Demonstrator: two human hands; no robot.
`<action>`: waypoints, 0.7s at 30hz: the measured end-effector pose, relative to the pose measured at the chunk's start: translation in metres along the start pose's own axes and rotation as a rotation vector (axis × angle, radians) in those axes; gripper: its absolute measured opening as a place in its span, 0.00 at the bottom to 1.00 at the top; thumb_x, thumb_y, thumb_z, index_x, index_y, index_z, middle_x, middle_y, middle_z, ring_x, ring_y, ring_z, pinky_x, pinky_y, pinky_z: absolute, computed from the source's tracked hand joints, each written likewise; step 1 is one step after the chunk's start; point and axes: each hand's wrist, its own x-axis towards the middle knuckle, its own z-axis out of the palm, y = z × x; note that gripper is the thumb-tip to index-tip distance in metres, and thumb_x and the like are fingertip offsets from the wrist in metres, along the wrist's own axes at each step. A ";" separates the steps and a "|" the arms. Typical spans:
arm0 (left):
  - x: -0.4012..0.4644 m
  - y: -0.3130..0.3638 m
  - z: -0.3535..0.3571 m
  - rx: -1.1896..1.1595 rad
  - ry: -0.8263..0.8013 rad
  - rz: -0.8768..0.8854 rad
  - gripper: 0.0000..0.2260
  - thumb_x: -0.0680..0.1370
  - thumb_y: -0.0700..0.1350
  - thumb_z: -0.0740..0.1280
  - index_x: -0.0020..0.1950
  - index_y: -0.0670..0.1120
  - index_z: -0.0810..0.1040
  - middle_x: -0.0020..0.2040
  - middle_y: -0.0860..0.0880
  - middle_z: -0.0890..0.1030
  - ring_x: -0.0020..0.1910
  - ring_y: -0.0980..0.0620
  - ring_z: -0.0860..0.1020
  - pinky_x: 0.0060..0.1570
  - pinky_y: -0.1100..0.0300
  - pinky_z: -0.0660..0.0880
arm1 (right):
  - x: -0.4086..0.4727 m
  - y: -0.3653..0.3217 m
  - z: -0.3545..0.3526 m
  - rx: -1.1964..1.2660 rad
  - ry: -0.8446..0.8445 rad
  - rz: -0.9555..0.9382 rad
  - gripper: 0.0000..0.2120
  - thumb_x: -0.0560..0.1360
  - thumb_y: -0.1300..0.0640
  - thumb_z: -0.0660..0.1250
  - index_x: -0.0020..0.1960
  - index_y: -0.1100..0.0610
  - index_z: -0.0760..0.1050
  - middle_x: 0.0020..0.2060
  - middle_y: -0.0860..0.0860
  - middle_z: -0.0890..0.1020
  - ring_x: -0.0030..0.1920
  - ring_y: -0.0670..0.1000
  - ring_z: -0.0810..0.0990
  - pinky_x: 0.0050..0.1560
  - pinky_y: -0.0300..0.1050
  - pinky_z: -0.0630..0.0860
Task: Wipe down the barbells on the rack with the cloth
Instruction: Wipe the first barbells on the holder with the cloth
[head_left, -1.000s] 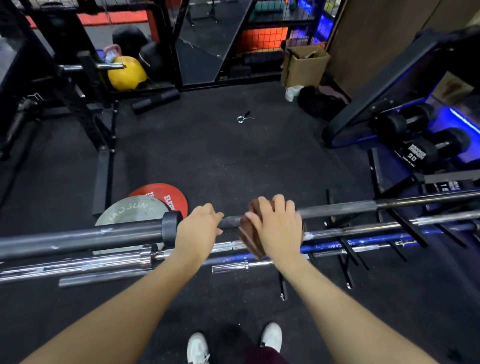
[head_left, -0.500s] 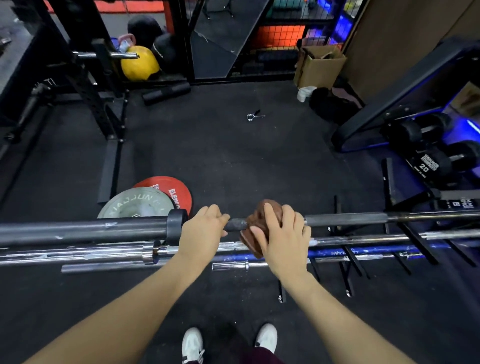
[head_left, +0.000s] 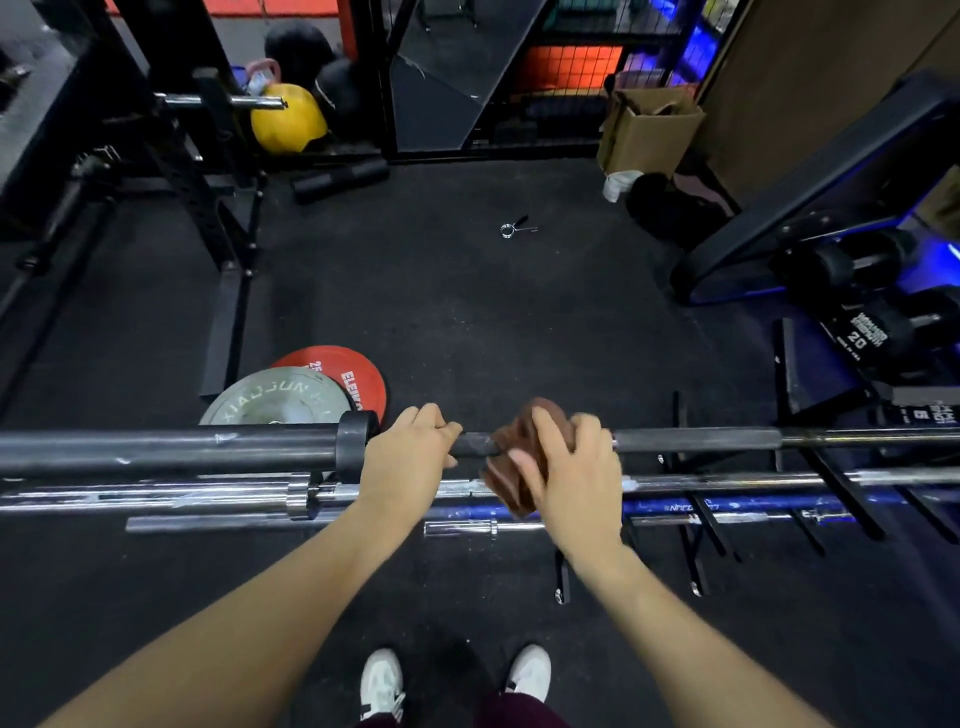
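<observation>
1. My white shoes (head_left: 383, 680) on the black floor (head_left: 467, 312), nearest.
2. L hand (head_left: 408, 462): grip clamped on top barbell (head_left: 171, 449), just right of its collar.
3. R hand (head_left: 571, 475): grip clamped on brown cloth (head_left: 511, 467), wrapped round same bar, hand blurred.
4. More barbells (head_left: 779, 480) lie below on rack (head_left: 696, 545).
5. Beyond: grey plate (head_left: 275, 397) overlaps red plate (head_left: 332, 371); clip (head_left: 514, 227) on floor; yellow ball (head_left: 288, 122) far back.
</observation>
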 end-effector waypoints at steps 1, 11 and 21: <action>0.000 0.000 -0.001 -0.017 0.034 0.004 0.16 0.76 0.45 0.68 0.64 0.51 0.76 0.54 0.52 0.74 0.55 0.54 0.72 0.36 0.60 0.71 | -0.010 0.002 0.003 0.049 -0.012 -0.014 0.20 0.73 0.44 0.67 0.61 0.52 0.70 0.45 0.58 0.72 0.41 0.58 0.74 0.30 0.48 0.74; 0.000 -0.005 0.007 0.003 0.112 0.097 0.20 0.54 0.40 0.84 0.43 0.47 0.85 0.35 0.51 0.76 0.33 0.52 0.77 0.17 0.63 0.66 | 0.054 -0.015 -0.012 -0.087 -0.335 0.142 0.19 0.81 0.40 0.50 0.62 0.50 0.69 0.55 0.55 0.72 0.53 0.58 0.75 0.38 0.47 0.66; -0.002 0.002 0.001 -0.014 0.057 0.038 0.12 0.69 0.42 0.76 0.52 0.46 0.82 0.44 0.48 0.76 0.45 0.49 0.75 0.26 0.60 0.63 | 0.036 -0.015 -0.011 -0.190 -0.131 0.060 0.14 0.77 0.43 0.63 0.52 0.53 0.74 0.41 0.55 0.75 0.37 0.57 0.78 0.28 0.43 0.63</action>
